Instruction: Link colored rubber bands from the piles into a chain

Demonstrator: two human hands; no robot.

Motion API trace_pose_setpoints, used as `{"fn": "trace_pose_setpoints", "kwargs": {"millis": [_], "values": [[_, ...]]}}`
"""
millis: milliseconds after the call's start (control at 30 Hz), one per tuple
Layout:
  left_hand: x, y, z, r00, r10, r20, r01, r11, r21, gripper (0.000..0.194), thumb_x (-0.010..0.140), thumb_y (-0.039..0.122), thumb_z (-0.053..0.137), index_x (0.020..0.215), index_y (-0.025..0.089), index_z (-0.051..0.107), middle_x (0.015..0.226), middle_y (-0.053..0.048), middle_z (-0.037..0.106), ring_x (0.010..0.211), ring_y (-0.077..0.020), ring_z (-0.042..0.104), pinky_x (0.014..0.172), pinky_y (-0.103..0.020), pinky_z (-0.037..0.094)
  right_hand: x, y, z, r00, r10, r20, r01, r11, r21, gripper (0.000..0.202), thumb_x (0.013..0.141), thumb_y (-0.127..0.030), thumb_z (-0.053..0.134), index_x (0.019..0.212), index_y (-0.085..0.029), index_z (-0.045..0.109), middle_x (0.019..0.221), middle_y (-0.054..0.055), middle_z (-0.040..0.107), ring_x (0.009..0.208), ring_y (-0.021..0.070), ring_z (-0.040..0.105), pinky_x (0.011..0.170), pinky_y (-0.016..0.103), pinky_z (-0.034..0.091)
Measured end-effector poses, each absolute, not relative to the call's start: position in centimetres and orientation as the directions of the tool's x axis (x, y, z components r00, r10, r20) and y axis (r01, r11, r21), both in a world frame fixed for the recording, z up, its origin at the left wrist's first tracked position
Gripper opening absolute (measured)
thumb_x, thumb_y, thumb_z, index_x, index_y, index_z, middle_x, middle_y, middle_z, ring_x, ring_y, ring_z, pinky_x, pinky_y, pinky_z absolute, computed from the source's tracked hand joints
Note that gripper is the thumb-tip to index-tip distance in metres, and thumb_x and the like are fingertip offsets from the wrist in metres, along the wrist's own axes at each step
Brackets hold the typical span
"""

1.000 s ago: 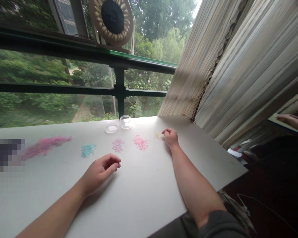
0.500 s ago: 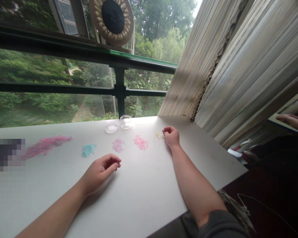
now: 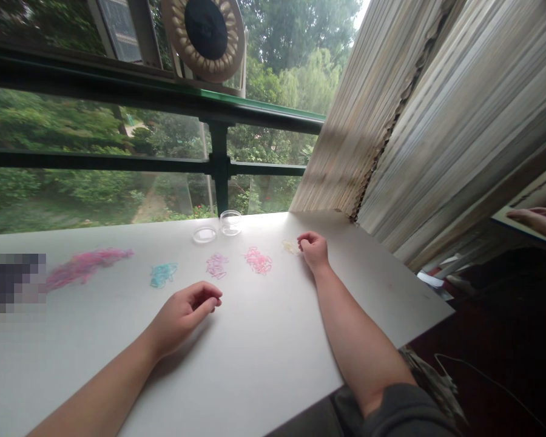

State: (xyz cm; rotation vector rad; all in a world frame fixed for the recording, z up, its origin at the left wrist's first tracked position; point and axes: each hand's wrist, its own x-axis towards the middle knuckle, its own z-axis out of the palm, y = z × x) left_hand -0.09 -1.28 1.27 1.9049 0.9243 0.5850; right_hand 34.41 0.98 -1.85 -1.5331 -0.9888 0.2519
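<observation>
My left hand (image 3: 186,315) rests on the white table with its fingers curled and fingertips together; whatever it may hold is too small to see. Beyond it lie a purple pile (image 3: 217,266) and a pink pile (image 3: 258,260) of small loops, with a blue pile (image 3: 163,275) to their left. My right hand (image 3: 313,250) is closed beside the pale yellow loops (image 3: 290,246), fingers bent toward them; anything between its fingertips is hidden.
A long pink and purple heap (image 3: 88,267) spreads at the left of the table (image 3: 255,358). A clear round container (image 3: 231,223) and a lid (image 3: 204,235) stand near the window. Another person's hand (image 3: 539,221) shows at the far right.
</observation>
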Motion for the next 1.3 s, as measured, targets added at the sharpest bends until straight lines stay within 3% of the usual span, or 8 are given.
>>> {"fn": "trace_pose_setpoints", "kwargs": {"millis": [367, 733, 1300], "values": [[-0.2, -1.1, 0.2, 0.59, 0.806, 0.042, 0.328, -0.287, 0.9, 0.023, 0.079, 0.036, 0.053, 0.092, 0.017, 0.059, 0.085, -0.005, 0.066, 0.08, -0.0179, 0.062, 0.073, -0.029, 0.048, 34.6, 1.0, -1.7, 0.613, 0.697, 0.371, 0.481, 0.043, -0.876, 0.022, 0.06, -0.02, 0.052, 0.072, -0.012, 0.068, 0.069, 0.005, 0.068, 0.06, 0.0142, 0.057, 0.058, 0.024, 0.045], [-0.3, -0.8, -0.1, 0.602, 0.797, 0.043, 0.316, -0.287, 0.904, 0.022, 0.08, 0.035, 0.054, 0.093, 0.017, 0.058, 0.085, -0.005, 0.065, 0.079, -0.0172, 0.061, 0.071, -0.028, 0.048, 34.5, 0.6, -1.2, 0.63, 0.68, 0.375, 0.558, -0.062, -0.827, 0.019, 0.059, -0.022, 0.056, 0.07, -0.014, 0.069, 0.057, 0.001, 0.062, 0.051, 0.0119, 0.05, 0.053, 0.024, 0.04], [-0.3, -1.1, 0.3, 0.62, 0.785, 0.019, 0.329, -0.283, 0.901, 0.021, 0.083, 0.037, 0.05, 0.091, 0.019, 0.056, 0.083, -0.003, 0.064, 0.079, -0.0164, 0.059, 0.073, -0.027, 0.046, 33.9, 0.1, -1.1, 0.553, 0.738, 0.387, 0.671, -0.12, -0.732, 0.022, 0.065, -0.024, 0.053, 0.074, -0.015, 0.071, 0.069, 0.005, 0.07, 0.057, 0.0147, 0.058, 0.058, 0.025, 0.045]]}}
